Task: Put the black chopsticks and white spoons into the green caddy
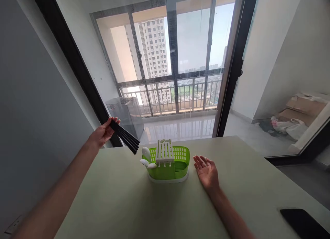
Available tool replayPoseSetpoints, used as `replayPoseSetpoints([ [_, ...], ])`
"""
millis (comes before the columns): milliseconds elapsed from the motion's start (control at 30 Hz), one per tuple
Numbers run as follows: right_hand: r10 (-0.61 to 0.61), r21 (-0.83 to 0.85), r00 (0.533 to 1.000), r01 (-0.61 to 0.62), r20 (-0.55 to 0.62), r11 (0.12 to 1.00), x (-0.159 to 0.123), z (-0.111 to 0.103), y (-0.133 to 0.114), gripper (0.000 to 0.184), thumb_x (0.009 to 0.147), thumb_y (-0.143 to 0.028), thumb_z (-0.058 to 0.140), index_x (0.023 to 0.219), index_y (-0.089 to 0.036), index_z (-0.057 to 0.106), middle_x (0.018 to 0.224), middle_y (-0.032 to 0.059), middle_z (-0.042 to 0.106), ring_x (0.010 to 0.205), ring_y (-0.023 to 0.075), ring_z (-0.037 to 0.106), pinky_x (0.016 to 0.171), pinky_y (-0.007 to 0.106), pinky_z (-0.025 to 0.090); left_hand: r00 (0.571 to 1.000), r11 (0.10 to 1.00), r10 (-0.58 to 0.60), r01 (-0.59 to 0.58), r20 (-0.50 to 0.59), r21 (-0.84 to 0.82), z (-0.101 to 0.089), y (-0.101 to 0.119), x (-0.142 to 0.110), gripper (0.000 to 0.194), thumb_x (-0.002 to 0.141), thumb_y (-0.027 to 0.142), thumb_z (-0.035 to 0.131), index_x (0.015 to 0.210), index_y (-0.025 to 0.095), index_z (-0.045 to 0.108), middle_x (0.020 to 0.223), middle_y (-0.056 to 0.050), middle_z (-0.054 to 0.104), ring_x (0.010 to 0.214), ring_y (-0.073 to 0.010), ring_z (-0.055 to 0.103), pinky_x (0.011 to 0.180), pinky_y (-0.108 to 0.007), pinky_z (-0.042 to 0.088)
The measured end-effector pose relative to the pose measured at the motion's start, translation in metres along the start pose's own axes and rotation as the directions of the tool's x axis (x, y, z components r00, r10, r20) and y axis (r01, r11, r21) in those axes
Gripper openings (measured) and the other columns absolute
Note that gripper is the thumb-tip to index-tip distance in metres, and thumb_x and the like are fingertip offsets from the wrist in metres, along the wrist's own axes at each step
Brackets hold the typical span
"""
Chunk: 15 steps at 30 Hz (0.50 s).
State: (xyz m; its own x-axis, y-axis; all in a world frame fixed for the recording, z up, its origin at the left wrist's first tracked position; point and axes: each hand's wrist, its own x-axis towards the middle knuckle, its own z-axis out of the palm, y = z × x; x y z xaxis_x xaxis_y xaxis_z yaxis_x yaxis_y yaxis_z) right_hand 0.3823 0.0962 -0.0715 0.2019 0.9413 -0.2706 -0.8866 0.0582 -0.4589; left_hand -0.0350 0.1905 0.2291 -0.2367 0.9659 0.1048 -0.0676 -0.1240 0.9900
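My left hand is closed around the upper ends of several black chopsticks. They fan out downward to the right, above the table and left of a green utensil caddy. The caddy stands upright on a white base, with a slotted white rack across its middle. Several white spoons lean out of its left end, while the inside of the right compartment shows no utensils. Just right of the caddy, my right hand rests palm up near the tabletop, fingers apart and holding nothing.
The pale table runs up to a glass sliding door with a dark frame. A flat black object lies at the right front. Beyond the glass are a grey appliance and cardboard boxes with bags.
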Motion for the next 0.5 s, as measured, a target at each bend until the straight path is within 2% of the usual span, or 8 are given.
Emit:
replayPoseSetpoints([
  [100, 0.004, -0.012, 1.000, -0.004, -0.006, 1.000, -0.001, -0.001, -0.001, 0.026, 0.079, -0.036, 0.067, 0.101, -0.022, 0.065, 0.116, 0.0042, 0.073, 0.118, 0.0194, 0.067, 0.085, 0.028, 0.058, 0.988, 0.985, -0.152, 0.149, 0.036, 0.091, -0.032, -0.015, -0.016, 0.024, 0.107, 0.023, 0.047, 0.096, 0.014, 0.066, 0.087, 0.002, 0.076, 0.090, -0.0081, 0.072, 0.102, -0.025, 0.056],
  [200, 0.010, -0.021, 1.000, -0.010, -0.015, 1.000, -0.003, -0.002, -0.002, 0.024, 0.079, -0.034, 0.066, 0.100, -0.022, 0.065, 0.115, 0.0047, 0.073, 0.115, 0.0196, 0.068, 0.083, 0.028, 0.059, 0.945, 0.930, -0.319, 0.299, 0.068, 0.215, -0.061, -0.036, -0.040, 0.016, 0.092, 0.029, 0.074, 0.091, 0.013, 0.072, 0.090, -0.004, 0.078, 0.086, -0.0172, 0.075, 0.093, -0.032, 0.062],
  [267, 0.013, -0.025, 1.000, -0.014, -0.022, 1.000, -0.003, -0.003, -0.004, 0.023, 0.079, -0.033, 0.065, 0.099, -0.022, 0.066, 0.113, 0.0047, 0.073, 0.113, 0.0192, 0.069, 0.081, 0.028, 0.059, 0.899, 0.868, -0.426, 0.374, 0.104, 0.327, -0.078, -0.052, -0.054, 0.034, 0.072, 0.038, 0.090, 0.090, 0.014, 0.075, 0.096, -0.009, 0.079, 0.092, -0.0262, 0.076, 0.088, -0.036, 0.064],
  [333, 0.015, -0.029, 1.000, -0.016, -0.027, 0.999, -0.004, -0.004, -0.005, 0.022, 0.079, -0.032, 0.064, 0.098, -0.021, 0.066, 0.112, 0.0051, 0.073, 0.113, 0.0189, 0.069, 0.080, 0.028, 0.060, 0.836, 0.793, -0.527, 0.419, 0.153, 0.443, -0.091, -0.068, -0.067, 0.050, 0.057, 0.048, 0.096, 0.090, 0.015, 0.076, 0.104, -0.012, 0.079, 0.102, -0.0325, 0.075, 0.088, -0.036, 0.063],
  [400, 0.016, -0.035, 0.999, -0.017, -0.028, 0.999, -0.004, -0.005, -0.006, 0.022, 0.078, -0.032, 0.064, 0.098, -0.021, 0.067, 0.112, 0.0056, 0.073, 0.113, 0.0191, 0.069, 0.081, 0.027, 0.060, 0.774, 0.728, -0.603, 0.437, 0.191, 0.528, -0.100, -0.082, -0.076, 0.059, 0.052, 0.056, 0.095, 0.091, 0.016, 0.076, 0.110, -0.013, 0.078, 0.107, -0.0347, 0.073, 0.091, -0.036, 0.062],
  [500, 0.012, -0.044, 0.999, -0.013, -0.031, 0.999, -0.005, -0.007, -0.007, 0.023, 0.078, -0.031, 0.065, 0.098, -0.021, 0.067, 0.111, 0.0055, 0.073, 0.113, 0.0193, 0.069, 0.081, 0.027, 0.060, 0.716, 0.666, -0.664, 0.439, 0.213, 0.603, -0.103, -0.096, -0.088, 0.063, 0.051, 0.059, 0.093, 0.092, 0.015, 0.074, 0.113, -0.016, 0.077, 0.105, -0.0354, 0.074, 0.089, -0.036, 0.061],
])
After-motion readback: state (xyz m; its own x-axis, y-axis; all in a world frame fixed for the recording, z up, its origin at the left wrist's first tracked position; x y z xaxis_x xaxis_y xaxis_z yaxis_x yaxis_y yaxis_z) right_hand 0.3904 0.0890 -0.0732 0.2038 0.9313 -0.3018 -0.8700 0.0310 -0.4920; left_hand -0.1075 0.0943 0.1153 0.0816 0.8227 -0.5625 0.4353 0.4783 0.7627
